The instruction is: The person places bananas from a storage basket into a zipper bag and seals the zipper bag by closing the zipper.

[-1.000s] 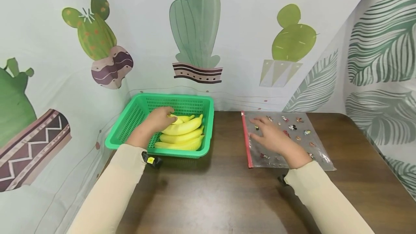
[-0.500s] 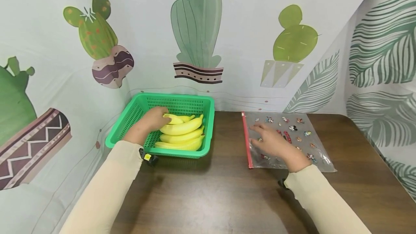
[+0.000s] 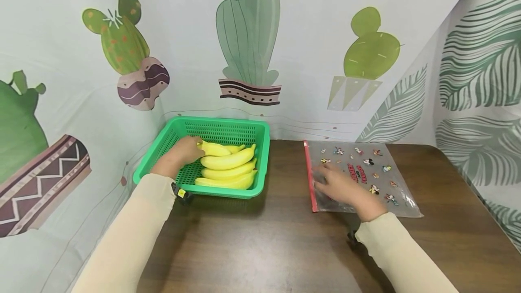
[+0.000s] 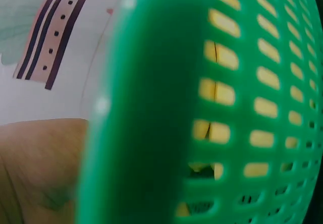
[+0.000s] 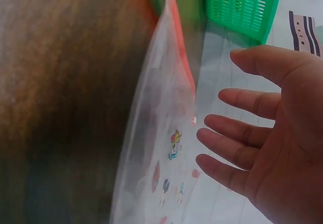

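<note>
Several yellow bananas [image 3: 228, 161] lie in a green plastic basket [image 3: 260, 180] at the left in the head view. My left hand [image 3: 185, 150] reaches over the near left side of the basket. Its thumb and finger pinch the left end of the rearmost front banana [image 3: 215, 149]. The left wrist view is mostly filled by the basket wall [image 4: 247, 113], which hides the fingertips. Over a clear zip bag [image 3: 390, 184] with a red edge and cartoon prints hovers my right hand [image 5: 272, 128], fingers spread loosely and holding nothing.
The bag lies flat on a dark brown wooden table [image 3: 281, 248], right of the basket. Behind the table hangs a white cloth [image 3: 309, 35] printed with cacti and leaves. Small black devices [image 3: 184, 194] are strapped to both wrists.
My left hand has slid left along the banana to its end, uncovering more of it. The right hand has shifted slightly down over the bag, its fingers bending a little.
</note>
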Tool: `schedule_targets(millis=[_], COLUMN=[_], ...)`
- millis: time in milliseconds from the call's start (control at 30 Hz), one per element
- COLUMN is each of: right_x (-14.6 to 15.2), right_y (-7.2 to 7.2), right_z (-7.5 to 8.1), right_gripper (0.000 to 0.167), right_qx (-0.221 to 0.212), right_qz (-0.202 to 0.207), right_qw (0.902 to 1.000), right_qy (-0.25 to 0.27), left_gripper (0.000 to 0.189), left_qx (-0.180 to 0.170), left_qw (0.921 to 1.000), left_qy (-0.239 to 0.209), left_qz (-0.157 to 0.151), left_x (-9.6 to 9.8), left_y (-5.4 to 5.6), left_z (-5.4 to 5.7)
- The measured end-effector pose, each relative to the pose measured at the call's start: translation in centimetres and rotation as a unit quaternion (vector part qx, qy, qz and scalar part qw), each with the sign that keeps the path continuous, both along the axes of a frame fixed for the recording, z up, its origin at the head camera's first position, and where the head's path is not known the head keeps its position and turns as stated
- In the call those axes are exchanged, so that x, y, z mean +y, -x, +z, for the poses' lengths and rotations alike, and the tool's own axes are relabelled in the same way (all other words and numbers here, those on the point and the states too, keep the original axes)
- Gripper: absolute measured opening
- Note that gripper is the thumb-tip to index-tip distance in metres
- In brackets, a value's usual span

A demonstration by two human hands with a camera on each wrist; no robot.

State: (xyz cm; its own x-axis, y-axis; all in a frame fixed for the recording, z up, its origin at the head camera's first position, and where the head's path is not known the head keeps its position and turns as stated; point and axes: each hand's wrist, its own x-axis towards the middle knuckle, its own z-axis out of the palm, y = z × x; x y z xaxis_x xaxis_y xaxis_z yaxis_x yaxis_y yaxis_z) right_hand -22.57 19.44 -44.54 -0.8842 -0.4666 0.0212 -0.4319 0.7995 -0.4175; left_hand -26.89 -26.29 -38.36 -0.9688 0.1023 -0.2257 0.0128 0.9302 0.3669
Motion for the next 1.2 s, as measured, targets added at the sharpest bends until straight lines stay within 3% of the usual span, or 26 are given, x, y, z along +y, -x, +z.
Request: schedule_targets(millis=[133,400,667,1200], right_x=[0.0,-0.1,-0.2,-0.7], right_y=[0.0,0.1,0.2,0.4], right_z=[-0.5,-0.9,-1.3,-1.7], right_gripper=[0.05,0.048,0.046,0.028], right_qx=[0.001,-0.009,-0.014,-0.029], right_qz=[-0.001,-0.017,-0.019,-0.039], right_qw=[1.0,0.9997,0.9995,0.9987], right_qy=[0.0,-0.018,-0.022,-0.014], left_gripper=[0.059,0.06,0.06,0.062], left_qx=[-0.022,-0.036,-0.071,-0.049], left_qw=[0.9997,0.9993,0.9966,0.9982], left_qy=[-0.01,0.01,0.041,0.033], left_qz=[0.011,0.008,0.006,-0.014], left_x=[-0.5,-0.7,-1.1,-1.9], left_y=[0.4,1.1,1.1,1.1], left_z=[-0.5,-0.9,-1.2,-1.7])
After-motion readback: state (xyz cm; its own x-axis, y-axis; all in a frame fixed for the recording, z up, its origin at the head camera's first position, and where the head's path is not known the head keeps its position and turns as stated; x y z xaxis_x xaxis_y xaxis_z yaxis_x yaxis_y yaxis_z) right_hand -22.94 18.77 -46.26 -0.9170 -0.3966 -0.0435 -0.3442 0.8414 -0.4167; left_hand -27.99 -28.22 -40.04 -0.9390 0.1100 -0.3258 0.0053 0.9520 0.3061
